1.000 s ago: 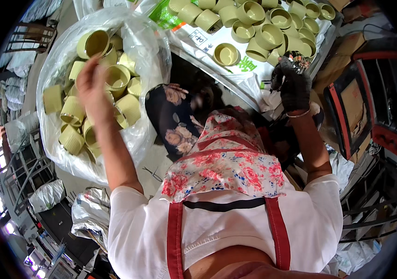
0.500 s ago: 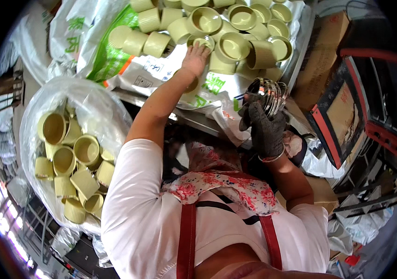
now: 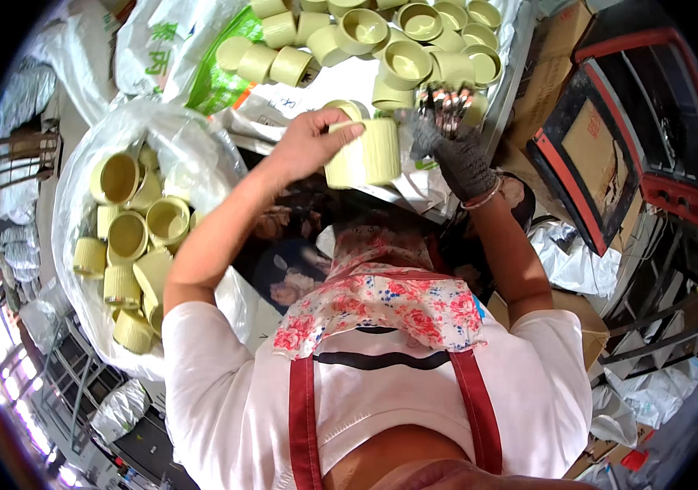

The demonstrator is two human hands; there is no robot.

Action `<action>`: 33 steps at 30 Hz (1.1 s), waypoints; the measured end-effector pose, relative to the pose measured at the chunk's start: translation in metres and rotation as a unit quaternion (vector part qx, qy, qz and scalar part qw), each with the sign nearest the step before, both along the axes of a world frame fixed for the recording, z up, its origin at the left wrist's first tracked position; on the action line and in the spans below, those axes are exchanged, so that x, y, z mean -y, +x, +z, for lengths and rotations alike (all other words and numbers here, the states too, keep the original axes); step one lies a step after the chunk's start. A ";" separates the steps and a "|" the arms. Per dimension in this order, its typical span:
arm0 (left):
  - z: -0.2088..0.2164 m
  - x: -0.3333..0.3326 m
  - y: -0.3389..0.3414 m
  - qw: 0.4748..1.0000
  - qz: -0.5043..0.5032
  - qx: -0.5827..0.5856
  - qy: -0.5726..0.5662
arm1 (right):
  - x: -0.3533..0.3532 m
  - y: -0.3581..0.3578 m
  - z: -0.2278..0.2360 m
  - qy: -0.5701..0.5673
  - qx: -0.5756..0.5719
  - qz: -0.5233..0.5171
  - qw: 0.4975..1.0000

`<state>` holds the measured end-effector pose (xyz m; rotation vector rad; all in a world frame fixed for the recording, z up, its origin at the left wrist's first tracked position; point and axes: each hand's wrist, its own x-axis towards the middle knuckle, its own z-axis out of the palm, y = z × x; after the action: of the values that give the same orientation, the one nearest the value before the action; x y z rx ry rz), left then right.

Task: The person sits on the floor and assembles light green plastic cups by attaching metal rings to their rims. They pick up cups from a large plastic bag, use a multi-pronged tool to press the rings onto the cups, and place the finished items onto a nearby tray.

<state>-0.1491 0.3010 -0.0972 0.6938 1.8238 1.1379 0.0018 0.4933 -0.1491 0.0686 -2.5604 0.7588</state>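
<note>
My left hand (image 3: 308, 145) is bare and closed on a pale yellow-green ribbed pot (image 3: 372, 155), thumb on its near side. The pot is raised in front of my chest, at the table's near edge. Opposite it, my right hand (image 3: 465, 163), in a dark grey knitted glove, is closed round a bundle of shiny metal rings (image 3: 447, 110), partly blurred. Behind the held pot, another yellow-green pot (image 3: 347, 107) shows only in part. More pots of the same kind (image 3: 406, 65) crowd the far side of the table, some upright and some on their sides.
White plastic sacking (image 3: 283, 102) covers the table. To my left stands a clear plastic bag (image 3: 79, 196) holding several pots (image 3: 167, 220). On the right are a cardboard box (image 3: 546, 77) and a red-and-black frame (image 3: 602, 155).
My left hand has drawn back from the far pots toward me, now gripping a pot. My right hand, with the rings, has moved slightly up and left.
</note>
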 end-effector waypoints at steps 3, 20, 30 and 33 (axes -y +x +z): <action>0.003 0.040 0.053 0.989 0.091 0.100 0.067 | 0.036 0.024 0.016 -0.393 0.125 0.092 0.907; 0.003 0.087 0.156 0.899 0.266 0.334 0.096 | 0.112 0.102 0.041 -0.320 0.379 0.095 0.863; -0.003 0.095 0.171 0.876 0.325 0.333 0.129 | 0.127 0.116 0.040 -0.063 0.199 0.113 0.971; -0.012 0.098 0.174 0.885 0.328 0.299 0.140 | 0.122 0.120 0.034 -0.086 0.185 0.122 0.971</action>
<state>0.0251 0.2033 -0.1095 -0.1773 1.3754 1.8365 0.1222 0.3717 -0.1153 0.2075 -2.8562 1.1818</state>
